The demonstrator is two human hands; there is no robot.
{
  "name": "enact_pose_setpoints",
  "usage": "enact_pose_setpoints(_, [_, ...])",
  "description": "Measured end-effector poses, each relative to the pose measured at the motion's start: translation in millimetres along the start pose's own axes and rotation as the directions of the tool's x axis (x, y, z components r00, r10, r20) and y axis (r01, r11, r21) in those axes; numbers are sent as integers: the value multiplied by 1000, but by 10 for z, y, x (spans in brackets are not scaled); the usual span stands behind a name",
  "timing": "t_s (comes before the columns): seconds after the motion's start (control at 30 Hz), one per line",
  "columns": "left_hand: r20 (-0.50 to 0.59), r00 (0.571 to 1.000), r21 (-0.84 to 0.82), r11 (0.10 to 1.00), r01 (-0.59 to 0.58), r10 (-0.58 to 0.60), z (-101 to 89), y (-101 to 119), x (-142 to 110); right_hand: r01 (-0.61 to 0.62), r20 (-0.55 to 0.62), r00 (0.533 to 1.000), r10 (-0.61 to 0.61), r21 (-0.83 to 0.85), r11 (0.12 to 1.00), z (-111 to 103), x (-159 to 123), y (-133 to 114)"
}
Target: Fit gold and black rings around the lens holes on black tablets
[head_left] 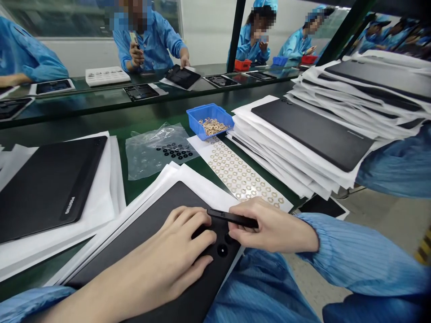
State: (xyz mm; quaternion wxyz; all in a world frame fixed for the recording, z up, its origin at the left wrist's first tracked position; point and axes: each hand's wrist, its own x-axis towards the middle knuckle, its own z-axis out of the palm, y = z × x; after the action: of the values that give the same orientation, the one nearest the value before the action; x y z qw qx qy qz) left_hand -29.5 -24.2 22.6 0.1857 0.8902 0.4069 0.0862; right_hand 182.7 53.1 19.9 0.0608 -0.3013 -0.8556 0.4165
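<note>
A black tablet back cover [134,237] lies tilted on white sheets in front of me. My left hand [175,251] rests on it, fingers apart and bent, its fingertips near the round camera hole [222,250]. In the fingers of my right hand [266,226] is a slim black bar-shaped tool [232,217]. The tool's far end reaches my left index finger; whether they touch I cannot tell. A second round hole is partly hidden beneath my right fingers. Beyond the cover lies a sheet of ring-shaped stickers [245,177].
A blue bin [202,123] holds small rings, beside a clear bag [144,154] with black rings. Covers and white sheets form stacks at right [310,130] and left [50,179]. Across the line, several people in blue work by a conveyor [101,101] carrying tablet parts.
</note>
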Motion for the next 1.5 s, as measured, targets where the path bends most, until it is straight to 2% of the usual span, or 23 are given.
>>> enact_pose_setpoints(0.1, [5, 1000, 8, 1000, 4, -4, 11, 11, -9, 41, 4, 999, -41, -92, 995, 0, -15, -34])
enact_pose_setpoints(0.23, [8, 1000, 22, 1000, 9, -9, 12, 0, -24, 32, -19, 999, -35, -165, 986, 34, -32, -59])
enact_pose_setpoints(0.33, [6, 1000, 42, 999, 10, -10, 14, -2, -29, 20, -72, 997, -30, -136, 991, 55, -50, -30])
enact_pose_setpoints(0.4, [-13, 1000, 70, 997, -12, 13, 24, 12, -26, 5, -181, 983, -11, -36, 999, 66, -81, 8])
enact_pose_setpoints(0.47, [-38, 998, 113, 993, -39, 44, 42, 36, -17, 18, -358, 933, 39, 153, 988, 94, -132, 46])
enact_pose_setpoints(0.57, [-65, 995, 187, 981, -57, 70, 74, 75, -2, 154, -634, 761, 134, 378, 913, 203, -225, 69])
enact_pose_setpoints(0.63, [-74, 994, 225, 972, -62, 81, 86, 92, 6, 207, -716, 673, 187, 424, 882, 318, -276, 54])
enact_pose_setpoints(0.67, [-82, 993, 238, 969, -64, 86, 88, 97, 9, 201, -730, 654, 198, 420, 885, 381, -293, 38])
enact_pose_setpoints(0.8, [-104, 989, 280, 957, -75, 108, 80, 93, 19, 121, -727, 657, 200, 363, 924, 600, -294, -29])
enact_pose_setpoints(0.9, [-115, 986, 291, 953, -83, 121, 105, 74, 20, 128, -740, 631, 233, 395, 910, 689, -249, -61])
enact_pose_setpoints(1.0, [-120, 986, 298, 952, -72, 113, 175, 52, 10, 136, -765, 601, 230, 382, 914, 714, -211, -83])
enact_pose_setpoints(1.13, [-157, 983, 306, 951, -46, 98, 240, 48, -3, 95, -749, 608, 261, 395, 914, 717, -219, -97])
enact_pose_setpoints(1.27, [-140, 984, 298, 953, -65, 110, 191, 62, 24, 74, -733, 618, 282, 412, 908, 731, -238, -96])
enact_pose_setpoints(1.5, [-130, 984, 315, 946, -72, 119, 172, 57, 42, 62, -742, 605, 288, 405, 912, 738, -228, -103])
